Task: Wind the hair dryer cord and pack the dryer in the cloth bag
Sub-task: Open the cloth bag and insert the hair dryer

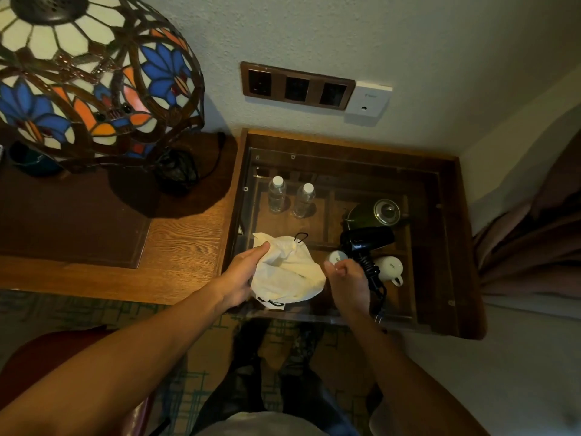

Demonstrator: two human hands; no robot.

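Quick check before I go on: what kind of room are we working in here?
Probably a hotel guest room. A glass-topped wooden tray holds two sealed water bottles, a kettle and white cups, guest-style. A stained-glass lamp stands on the wooden desk under a wall socket strip.

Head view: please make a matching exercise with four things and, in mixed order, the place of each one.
Things:
1. cloth bag
2. hair dryer
3. water bottles
4. stained-glass lamp

Places:
A. under the glass top, standing upright
B. held in the right hand
C. on the wooden desk, left side
D. held in the left hand

Pairs: 1-D, 2-B, 3-A, 4-C
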